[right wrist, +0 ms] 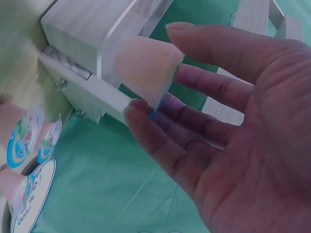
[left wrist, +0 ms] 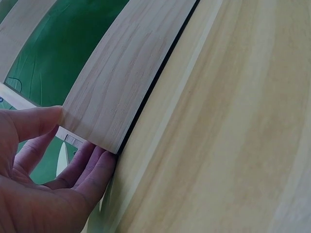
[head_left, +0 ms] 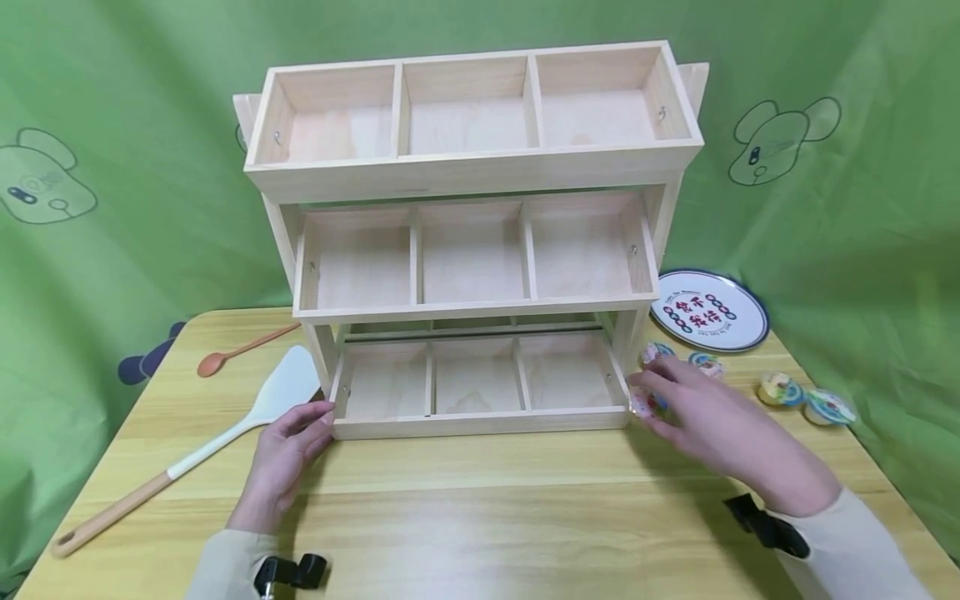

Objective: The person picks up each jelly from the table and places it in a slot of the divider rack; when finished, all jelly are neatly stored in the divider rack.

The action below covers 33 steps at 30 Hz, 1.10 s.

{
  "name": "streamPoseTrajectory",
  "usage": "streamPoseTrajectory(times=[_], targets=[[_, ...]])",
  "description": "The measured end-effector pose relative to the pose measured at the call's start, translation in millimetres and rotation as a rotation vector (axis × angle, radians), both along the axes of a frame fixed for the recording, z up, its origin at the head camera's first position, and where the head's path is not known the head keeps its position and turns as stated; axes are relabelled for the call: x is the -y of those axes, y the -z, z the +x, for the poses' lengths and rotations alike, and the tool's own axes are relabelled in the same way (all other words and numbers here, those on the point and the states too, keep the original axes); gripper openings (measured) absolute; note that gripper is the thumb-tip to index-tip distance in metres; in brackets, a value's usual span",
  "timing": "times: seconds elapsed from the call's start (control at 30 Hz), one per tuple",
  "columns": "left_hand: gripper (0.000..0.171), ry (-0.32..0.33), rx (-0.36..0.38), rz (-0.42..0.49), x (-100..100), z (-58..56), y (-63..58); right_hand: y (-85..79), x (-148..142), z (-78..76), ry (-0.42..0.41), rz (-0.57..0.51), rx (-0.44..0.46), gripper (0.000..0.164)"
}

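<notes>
Left hand [head_left: 291, 446] gripped the wooden shelf [head_left: 480, 423] at its bottom-left front corner, thumb near the upper edge, fingers lower, partly spread. Right hand [head_left: 716, 421], half open with fingers loosely curved, held a small cup [right wrist: 146, 68] just beside the bottom tier's right front corner. Spatula [head_left: 288, 387] lay left.

Your left hand [head_left: 283, 458] and right hand [head_left: 712, 421] are bare. You wear a pale cream left sleeve [head_left: 228, 567] at seven o'clock, with a lumpy black left wrist piece [head_left: 279, 572], and a matching right sleeve [head_left: 851, 550] at four o'clock.
</notes>
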<state>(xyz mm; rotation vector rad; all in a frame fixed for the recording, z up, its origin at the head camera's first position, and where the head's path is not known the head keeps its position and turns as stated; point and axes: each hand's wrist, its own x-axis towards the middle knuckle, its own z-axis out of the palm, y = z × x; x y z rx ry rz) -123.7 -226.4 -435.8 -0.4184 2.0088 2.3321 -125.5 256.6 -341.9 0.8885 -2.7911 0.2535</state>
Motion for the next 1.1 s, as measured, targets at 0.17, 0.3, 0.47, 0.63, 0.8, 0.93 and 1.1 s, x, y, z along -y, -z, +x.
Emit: streamPoseTrajectory(times=[0.17,0.3,0.47,0.63,0.8,0.93,1.1], targets=[[0.022,0.004,0.001,-0.007,-0.1,0.0,0.4,2.3,10.9,-4.9,-0.01,0.003,0.003,0.036],[0.024,0.008,0.004,-0.016,0.0,0.1,1.0,3.8,18.6,-7.2,-0.026,-0.001,-0.003,0.036],[0.022,0.001,-0.001,-0.015,0.3,0.1,1.8,2.8,29.0,-10.7,-0.079,-0.015,-0.023,0.037],[0.021,-0.002,-0.004,-0.011,0.3,-0.4,2.1,1.8,40.7,-14.2,-0.101,-0.012,-0.001,0.037],[0.021,0.001,0.004,-0.004,0.3,-1.0,1.6,1.8,51.3,-18.6,-0.117,0.002,-0.004,0.035],[0.022,0.002,0.013,0.002,0.3,-0.8,0.5,2.2,58.5,-23.0,-0.137,0.006,-0.003,0.034],[0.022,0.0,0.015,0.01,0.9,-0.3,-0.4,3.7,68.8,-27.8,-0.15,0.016,0.015,0.033]])
